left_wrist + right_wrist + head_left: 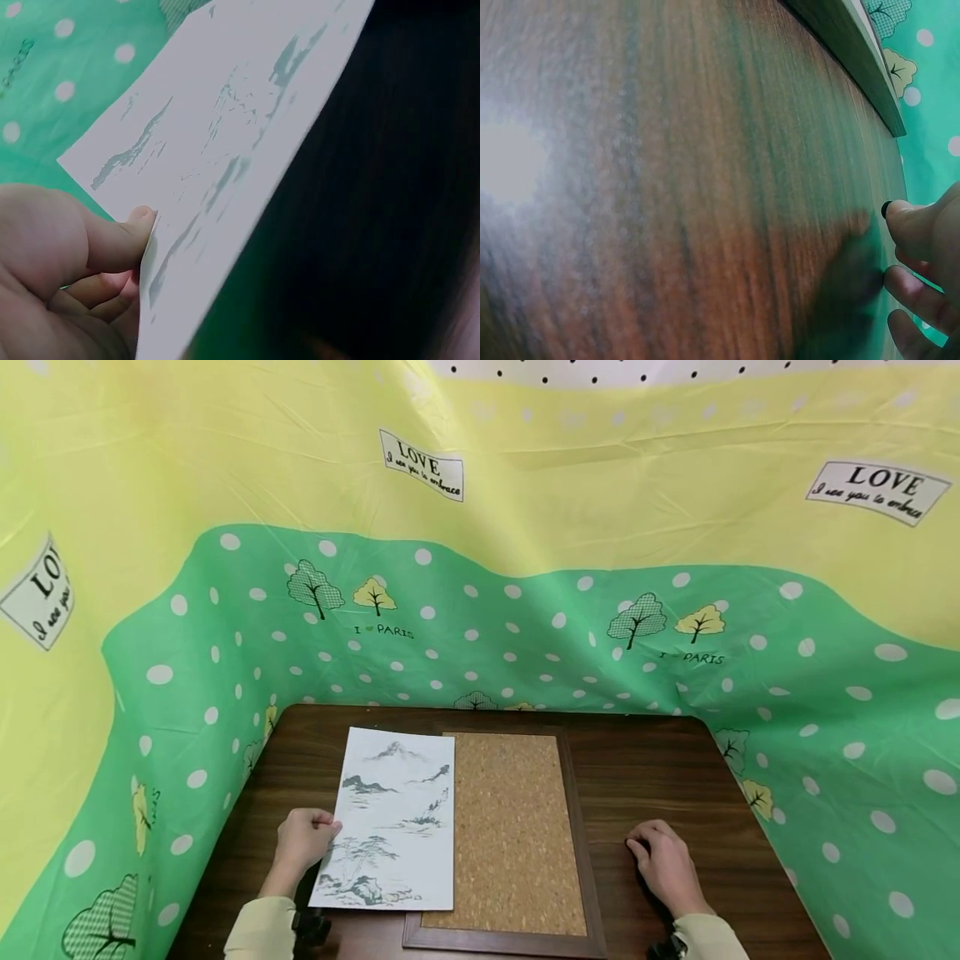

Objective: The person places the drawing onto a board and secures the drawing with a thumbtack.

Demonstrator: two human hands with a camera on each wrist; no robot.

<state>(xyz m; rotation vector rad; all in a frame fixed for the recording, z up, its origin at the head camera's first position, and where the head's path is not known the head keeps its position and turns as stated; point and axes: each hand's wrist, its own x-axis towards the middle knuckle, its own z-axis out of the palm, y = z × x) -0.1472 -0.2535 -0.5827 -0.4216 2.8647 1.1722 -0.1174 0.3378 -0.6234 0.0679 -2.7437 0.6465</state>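
Observation:
My left hand (306, 842) pinches the left edge of a white sheet (397, 818) printed with an ink landscape of mountains, trees and rocks. The left wrist view shows the thumb on the printed face and the other fingers curled behind the edge. Under the sheet's right part lies a cork board (517, 835) in a dark brown wooden frame (588, 893); the sheet overlaps its left side. To the right of the board, my right hand (666, 864) rests at the tabletop with loosely bent fingers. A small black spot shows at its thumb tip (904, 225) in the right wrist view.
The dark wood-grain table (637, 768) has rounded far corners. A green and yellow curtain (517, 610) with white dots and printed trees surrounds it at the back and both sides. Each wrist wears a black strap below a pale sleeve (261, 928).

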